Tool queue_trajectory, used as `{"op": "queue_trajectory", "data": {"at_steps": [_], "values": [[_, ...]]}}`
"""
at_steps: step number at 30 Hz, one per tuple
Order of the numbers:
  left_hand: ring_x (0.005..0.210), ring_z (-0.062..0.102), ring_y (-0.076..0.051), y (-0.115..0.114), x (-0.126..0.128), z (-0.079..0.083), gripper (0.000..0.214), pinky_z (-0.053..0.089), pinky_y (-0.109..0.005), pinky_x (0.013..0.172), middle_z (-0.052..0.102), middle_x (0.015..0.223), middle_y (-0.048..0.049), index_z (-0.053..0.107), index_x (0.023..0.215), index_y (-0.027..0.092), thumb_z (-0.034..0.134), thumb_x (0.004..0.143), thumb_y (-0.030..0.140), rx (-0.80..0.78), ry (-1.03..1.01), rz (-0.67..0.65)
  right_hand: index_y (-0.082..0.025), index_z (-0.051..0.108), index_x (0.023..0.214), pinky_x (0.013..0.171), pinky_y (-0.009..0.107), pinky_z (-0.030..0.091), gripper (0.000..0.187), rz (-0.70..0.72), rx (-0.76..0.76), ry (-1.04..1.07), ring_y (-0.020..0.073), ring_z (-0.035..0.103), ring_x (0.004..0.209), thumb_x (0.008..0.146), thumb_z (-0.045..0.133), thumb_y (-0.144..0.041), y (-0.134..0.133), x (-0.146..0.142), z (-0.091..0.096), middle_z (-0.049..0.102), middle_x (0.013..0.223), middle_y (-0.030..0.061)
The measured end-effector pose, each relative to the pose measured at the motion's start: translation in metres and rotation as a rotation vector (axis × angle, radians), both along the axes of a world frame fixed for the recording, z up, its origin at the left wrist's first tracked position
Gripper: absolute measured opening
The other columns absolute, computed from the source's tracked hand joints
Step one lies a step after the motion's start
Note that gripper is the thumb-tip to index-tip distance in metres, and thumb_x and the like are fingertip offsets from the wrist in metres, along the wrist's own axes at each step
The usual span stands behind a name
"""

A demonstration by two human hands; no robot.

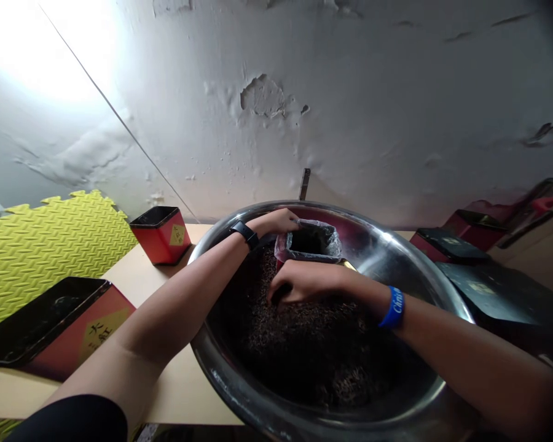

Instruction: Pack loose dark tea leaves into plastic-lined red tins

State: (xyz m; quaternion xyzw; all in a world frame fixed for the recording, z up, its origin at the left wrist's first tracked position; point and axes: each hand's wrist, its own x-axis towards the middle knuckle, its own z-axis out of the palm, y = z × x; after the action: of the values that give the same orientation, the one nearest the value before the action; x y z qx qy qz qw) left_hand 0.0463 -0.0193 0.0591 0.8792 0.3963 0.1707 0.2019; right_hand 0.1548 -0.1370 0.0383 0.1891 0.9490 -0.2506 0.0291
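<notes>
A large steel basin [410, 258] holds a heap of dark loose tea leaves [313, 344]. A red tin lined with a clear plastic bag [309, 243] stands in the leaves at the basin's far side. My left hand [279, 221], with a black watch on the wrist, is closed on the bag's left rim. My right hand [299, 281], with a blue wristband, is cupped palm down in the leaves just in front of the tin, fingers curled into them.
A red tin with a black top [162, 234] stands on the beige table [175, 380] to the left. A bigger red and black box [50, 325] lies at the near left. Yellow foam mat [37, 239] behind. More dark-lidded red boxes [447, 244] sit right of the basin.
</notes>
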Motion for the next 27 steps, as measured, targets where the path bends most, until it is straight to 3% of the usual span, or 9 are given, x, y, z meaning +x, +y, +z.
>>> {"op": "queue_trajectory", "data": {"at_steps": [3, 7, 10, 12, 17, 22, 25, 27], "values": [[0.053, 0.036, -0.009, -0.003, -0.001, 0.002, 0.022, 0.031, -0.023, 0.053, 0.051, 0.057, 0.0018, 0.066, 0.072, 0.013, 0.050, 0.069, 0.028, 0.017, 0.012, -0.007, -0.016, 0.068, 0.098, 0.074, 0.023, 0.045, 0.024, -0.084, -0.024, 0.099, 0.0125, 0.061, 0.080, 0.076, 0.061, -0.024, -0.001, 0.009, 0.023, 0.069, 0.091, 0.0031], [0.055, 0.040, -0.010, -0.008, -0.002, 0.006, 0.017, 0.031, -0.024, 0.051, 0.054, 0.058, 0.0001, 0.065, 0.069, 0.014, 0.052, 0.068, 0.024, -0.010, 0.004, -0.018, -0.018, 0.067, 0.097, 0.066, 0.024, 0.047, 0.025, -0.335, -0.095, 0.255, 0.0128, 0.062, 0.075, 0.077, 0.059, -0.030, 0.004, 0.030, 0.050, 0.068, 0.087, 0.0025], [0.057, 0.043, -0.011, -0.006, -0.002, 0.004, 0.015, 0.032, -0.024, 0.053, 0.056, 0.058, -0.0005, 0.067, 0.071, 0.015, 0.056, 0.066, 0.023, -0.030, -0.016, -0.029, -0.016, 0.066, 0.099, 0.062, 0.025, 0.049, 0.027, -0.516, -0.093, 0.411, 0.0134, 0.061, 0.070, 0.076, 0.059, -0.029, 0.020, 0.052, 0.057, 0.067, 0.080, 0.0033], [0.057, 0.043, -0.012, -0.003, -0.001, 0.002, 0.018, 0.032, -0.025, 0.053, 0.056, 0.058, -0.0007, 0.068, 0.075, 0.014, 0.055, 0.068, 0.024, -0.035, -0.023, -0.009, -0.016, 0.067, 0.099, 0.061, 0.027, 0.049, 0.028, -0.609, 0.000, 0.471, 0.0139, 0.061, 0.066, 0.075, 0.059, -0.028, 0.032, 0.064, 0.055, 0.067, 0.078, 0.0042], [0.059, 0.044, -0.011, 0.002, -0.001, -0.002, 0.025, 0.033, -0.025, 0.057, 0.061, 0.067, -0.0019, 0.070, 0.083, 0.013, 0.050, 0.071, 0.021, -0.055, -0.016, -0.010, -0.023, 0.070, 0.094, 0.083, 0.032, 0.045, 0.029, -0.574, 0.312, 0.302, 0.0183, 0.061, 0.088, 0.072, 0.054, -0.013, 0.047, 0.073, 0.046, 0.068, 0.096, 0.0020], [0.058, 0.044, -0.010, 0.001, -0.001, 0.001, 0.022, 0.032, -0.024, 0.054, 0.060, 0.065, -0.0018, 0.068, 0.080, 0.013, 0.051, 0.072, 0.023, -0.021, 0.008, -0.039, -0.022, 0.069, 0.096, 0.077, 0.032, 0.046, 0.024, -0.658, 0.428, 0.321, 0.0184, 0.062, 0.083, 0.077, 0.054, -0.022, 0.042, 0.065, 0.043, 0.069, 0.091, 0.0032], [0.058, 0.043, -0.010, -0.001, -0.002, 0.002, 0.019, 0.033, -0.023, 0.054, 0.059, 0.065, -0.0023, 0.066, 0.075, 0.012, 0.052, 0.071, 0.024, -0.036, -0.014, -0.037, -0.022, 0.069, 0.093, 0.080, 0.032, 0.044, 0.021, -0.595, 0.540, 0.330, 0.0190, 0.061, 0.086, 0.079, 0.053, -0.026, 0.033, 0.054, 0.043, 0.069, 0.094, 0.0041], [0.056, 0.041, -0.010, -0.003, -0.002, 0.002, 0.017, 0.033, -0.023, 0.053, 0.056, 0.064, -0.0013, 0.064, 0.071, 0.012, 0.051, 0.070, 0.023, -0.033, -0.027, -0.065, -0.021, 0.069, 0.090, 0.078, 0.030, 0.043, 0.022, -0.536, 0.507, 0.354, 0.0172, 0.061, 0.083, 0.082, 0.051, -0.029, 0.023, 0.042, 0.041, 0.069, 0.091, 0.0041]]}}
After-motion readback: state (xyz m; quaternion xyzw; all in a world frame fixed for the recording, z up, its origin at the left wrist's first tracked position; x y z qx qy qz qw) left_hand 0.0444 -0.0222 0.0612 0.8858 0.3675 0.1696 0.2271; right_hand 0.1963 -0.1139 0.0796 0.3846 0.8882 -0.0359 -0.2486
